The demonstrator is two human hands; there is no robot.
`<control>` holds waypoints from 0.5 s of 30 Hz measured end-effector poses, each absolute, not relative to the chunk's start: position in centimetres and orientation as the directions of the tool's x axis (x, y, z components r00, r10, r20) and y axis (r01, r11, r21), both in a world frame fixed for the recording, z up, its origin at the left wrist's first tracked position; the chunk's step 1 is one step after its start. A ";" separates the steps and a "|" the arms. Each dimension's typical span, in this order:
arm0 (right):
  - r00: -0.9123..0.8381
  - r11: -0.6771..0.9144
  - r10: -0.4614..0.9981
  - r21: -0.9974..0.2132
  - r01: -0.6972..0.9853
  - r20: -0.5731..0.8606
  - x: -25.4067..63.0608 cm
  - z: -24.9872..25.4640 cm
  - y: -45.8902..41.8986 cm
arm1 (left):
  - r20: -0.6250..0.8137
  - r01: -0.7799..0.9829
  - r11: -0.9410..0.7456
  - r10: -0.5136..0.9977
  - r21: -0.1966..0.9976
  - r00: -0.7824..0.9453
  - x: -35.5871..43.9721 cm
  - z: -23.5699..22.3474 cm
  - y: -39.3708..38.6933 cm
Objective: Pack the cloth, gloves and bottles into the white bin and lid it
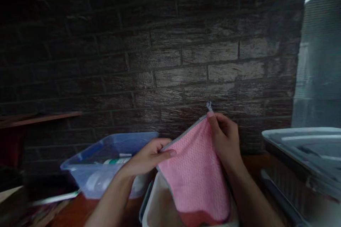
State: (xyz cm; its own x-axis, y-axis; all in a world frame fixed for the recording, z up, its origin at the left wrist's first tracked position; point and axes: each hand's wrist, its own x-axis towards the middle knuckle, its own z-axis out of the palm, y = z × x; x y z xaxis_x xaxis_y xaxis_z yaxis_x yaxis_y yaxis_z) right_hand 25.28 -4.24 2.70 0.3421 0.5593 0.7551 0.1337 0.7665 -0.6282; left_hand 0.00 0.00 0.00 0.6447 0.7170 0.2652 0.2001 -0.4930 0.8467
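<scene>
Your 2 hands (149, 156) (226, 138) pinch the pink cloth (195, 173) by its trimmed edge, above the white bin (160, 198); it looks light, soft and floppy, best gripped at 2 corners.

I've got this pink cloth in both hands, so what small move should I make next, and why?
I'd probably raise your left hand slightly: both hands pinch the pink cloth, but its trimmed edge slopes down from your right hand to your left.
</scene>
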 end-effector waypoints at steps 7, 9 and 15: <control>0.447 0.787 0.552 -0.617 -0.002 0.703 27.5 1.8 -1.9 | 0.462 -0.127 -0.444 0.851 0.887 0.251 -0.9 0.7 1.5; 0.455 0.805 0.537 -0.592 -0.025 0.711 27.5 1.7 -1.5 | 0.483 -0.224 -0.444 0.859 0.868 0.169 -0.5 0.9 1.6; 0.498 0.823 0.536 -0.554 -0.128 0.682 27.6 2.0 -0.9 | 0.506 -0.352 -0.464 0.862 0.813 0.033 -0.4 1.4 1.8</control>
State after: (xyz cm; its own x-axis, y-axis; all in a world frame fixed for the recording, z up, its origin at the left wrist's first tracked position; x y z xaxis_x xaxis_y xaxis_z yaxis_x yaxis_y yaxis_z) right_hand 27.55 -0.94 1.98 0.4978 0.5359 0.6820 -0.1275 0.8230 -0.5536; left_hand -0.37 1.79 1.40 0.0329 0.8621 0.5056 -0.3515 -0.4636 0.8133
